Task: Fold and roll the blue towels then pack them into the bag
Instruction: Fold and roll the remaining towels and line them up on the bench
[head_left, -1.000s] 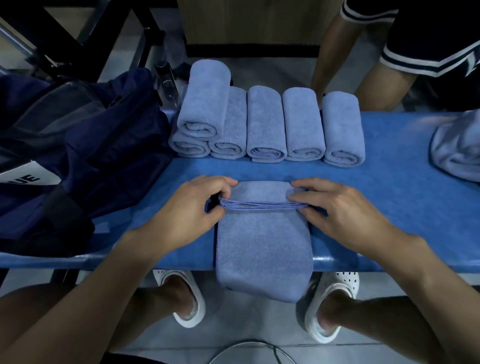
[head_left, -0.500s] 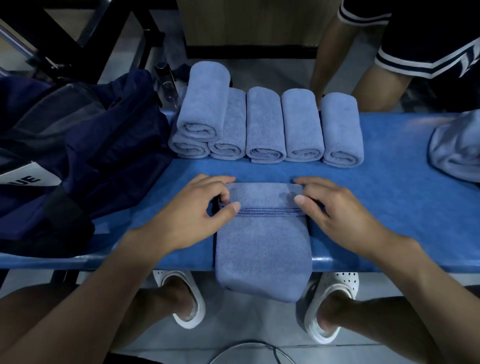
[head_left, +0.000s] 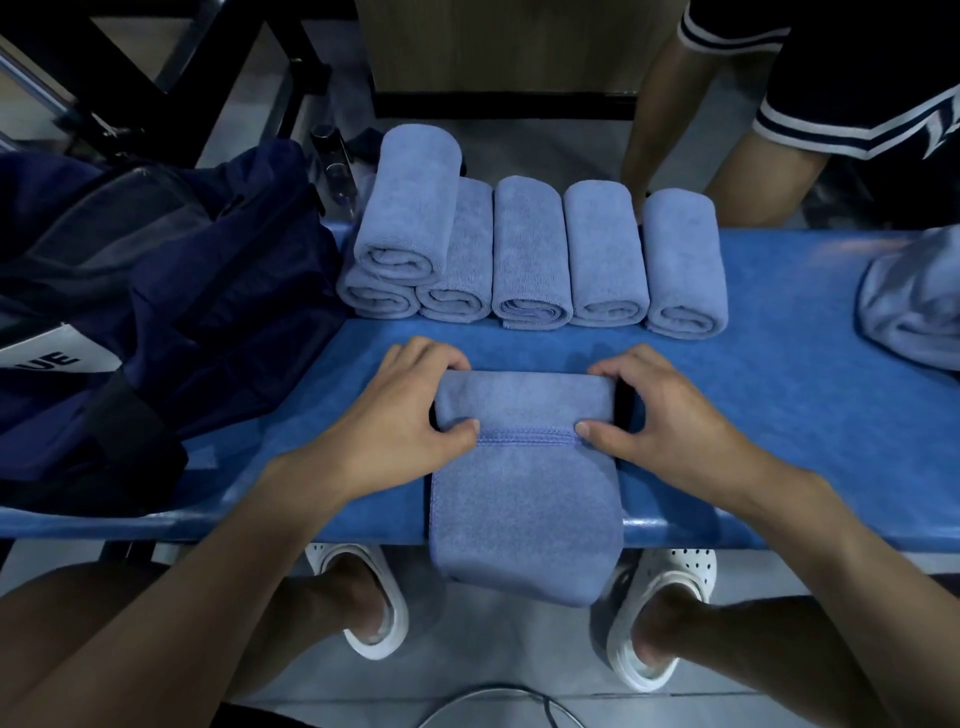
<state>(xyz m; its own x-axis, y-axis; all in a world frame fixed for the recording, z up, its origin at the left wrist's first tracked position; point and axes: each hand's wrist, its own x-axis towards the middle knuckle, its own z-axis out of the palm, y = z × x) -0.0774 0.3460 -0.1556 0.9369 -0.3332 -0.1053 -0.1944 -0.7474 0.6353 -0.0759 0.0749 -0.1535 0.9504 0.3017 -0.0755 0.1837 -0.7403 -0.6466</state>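
- Both holding: left grip (head_left: 395, 415) and right grip (head_left: 670, 415) each pinch one end of the started roll on the towel (head_left: 524, 493), fingers curled over the top, thumbs on the stitched hem.
- The symmetric hold looks meant to keep the roll straight and tight.
- The towel lies between the grips on the bench (head_left: 779, 374); its tail hangs off the near edge, free to feed in.
- Six rolled towels (head_left: 527, 249) sit just beyond the grips, one stacked on top.
- The bag (head_left: 156, 291) is left of the left grip, handy for packing.

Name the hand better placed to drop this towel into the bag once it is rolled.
Left, probably. The left hand grips the towel at its left end, nearest the dark bag; the right hand sits across the towel from it.
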